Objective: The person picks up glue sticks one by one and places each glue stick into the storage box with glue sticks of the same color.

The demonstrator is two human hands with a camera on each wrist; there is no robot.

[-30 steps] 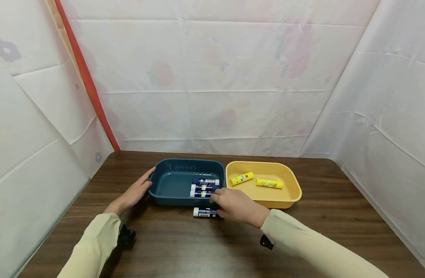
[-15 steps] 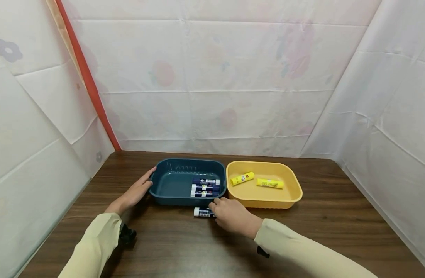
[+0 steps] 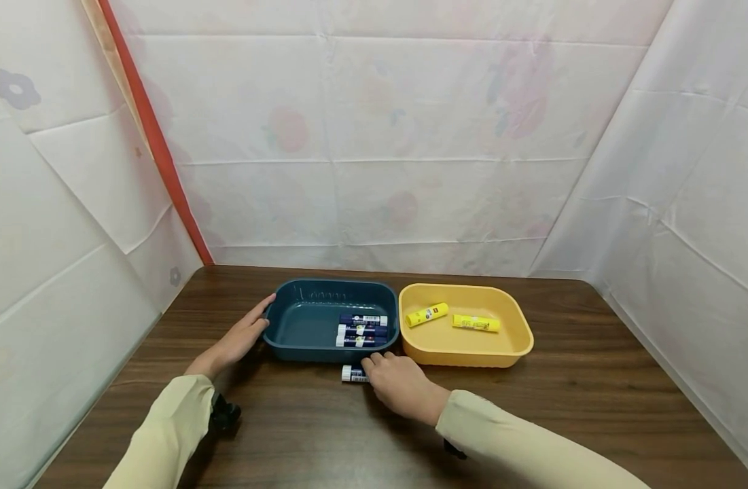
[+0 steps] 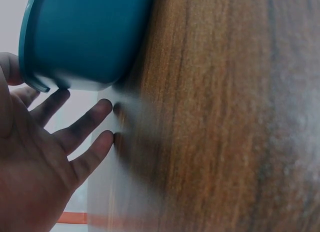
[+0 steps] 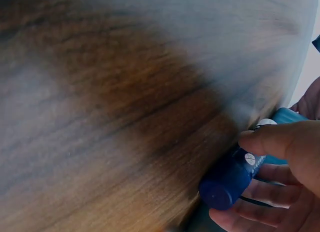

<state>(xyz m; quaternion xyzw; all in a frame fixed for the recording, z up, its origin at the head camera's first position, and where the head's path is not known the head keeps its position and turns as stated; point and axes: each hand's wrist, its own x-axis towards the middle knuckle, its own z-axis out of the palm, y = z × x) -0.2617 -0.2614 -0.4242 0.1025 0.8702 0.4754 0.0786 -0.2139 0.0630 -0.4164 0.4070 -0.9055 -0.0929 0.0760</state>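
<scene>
My right hand (image 3: 404,386) holds a dark blue glue stick (image 3: 354,373) with a white cap, just in front of the teal tray (image 3: 300,354). In the right wrist view its thumb lies over the glue stick (image 5: 227,182) and the other fingers are on the opposite side. My left hand (image 3: 236,339) touches the tray's left end with spread, fairly straight fingers, two fingertips down near the table in the left wrist view. Inside the tray, at its right end, lie three dark blue glue sticks (image 3: 363,331) side by side.
A yellow tray (image 3: 465,358) stands right against the teal one. Two yellow glue sticks, one tilted (image 3: 427,314) and one nearly level (image 3: 475,323), lie in it. The wooden table (image 3: 581,407) ends at white curtains (image 3: 374,204) behind and at both sides.
My right hand has moved down and left from the teal tray's front right corner onto the glue stick in front, now covering more of it. The left hand stays in place.
</scene>
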